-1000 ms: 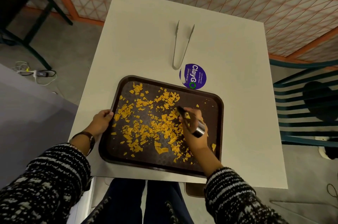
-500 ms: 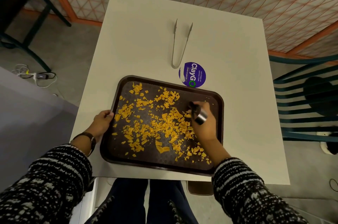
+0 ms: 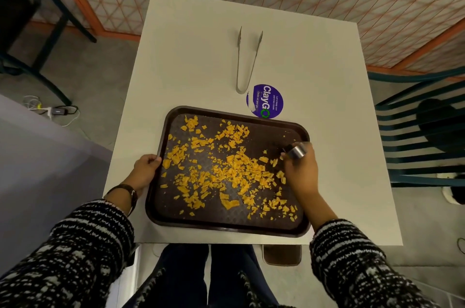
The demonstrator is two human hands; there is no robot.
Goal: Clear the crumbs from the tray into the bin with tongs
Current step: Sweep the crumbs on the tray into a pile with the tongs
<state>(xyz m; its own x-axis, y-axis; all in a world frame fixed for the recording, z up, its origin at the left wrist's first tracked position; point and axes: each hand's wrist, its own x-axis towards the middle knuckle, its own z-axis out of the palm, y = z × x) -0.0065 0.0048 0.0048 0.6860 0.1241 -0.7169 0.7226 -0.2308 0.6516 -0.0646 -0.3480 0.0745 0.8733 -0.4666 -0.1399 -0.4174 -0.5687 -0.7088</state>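
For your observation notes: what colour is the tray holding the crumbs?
The tray is dark brown, seen best in the head view.

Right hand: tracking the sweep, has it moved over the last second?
Yes: the right hand moved rightward, from the dark brown tray's middle to its right rim.

Brown tray (image 3: pixel 266 136), centre frame, sits on white desk (image 3: pixel 201 56), strewn with orange crumbs (image 3: pixel 234 169). Left hand (image 3: pixel 146 169) grips its left rim; right hand (image 3: pixel 302 171) holds a metal cylinder (image 3: pixel 296 151). Tongs (image 3: pixel 239 61) lie upper centre, apart from both hands.
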